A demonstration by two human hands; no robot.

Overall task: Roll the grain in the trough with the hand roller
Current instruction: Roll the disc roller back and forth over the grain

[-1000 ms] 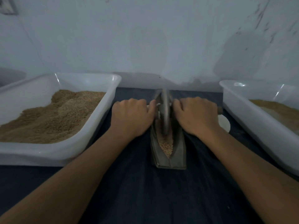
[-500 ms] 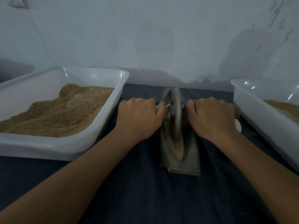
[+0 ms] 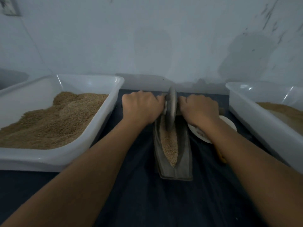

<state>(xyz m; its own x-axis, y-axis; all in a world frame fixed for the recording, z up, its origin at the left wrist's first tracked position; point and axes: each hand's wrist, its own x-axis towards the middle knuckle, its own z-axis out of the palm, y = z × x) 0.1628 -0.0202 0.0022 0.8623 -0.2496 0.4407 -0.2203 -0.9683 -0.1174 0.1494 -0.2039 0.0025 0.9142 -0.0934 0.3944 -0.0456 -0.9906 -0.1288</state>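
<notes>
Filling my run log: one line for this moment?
left hand grips handle | right hand grips handle | roller far end of trough | grain near

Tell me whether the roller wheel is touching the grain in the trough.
Touching. In the head view the roller wheel has its lower edge sunk into the grain at the far part of the trough, with no gap visible.

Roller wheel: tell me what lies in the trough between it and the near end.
Only grain lies ahead of the roller wheel in the trough; nothing else visible blocks it.

Tan grain (image 3: 169,145), grey trough (image 3: 183,154)
</notes>
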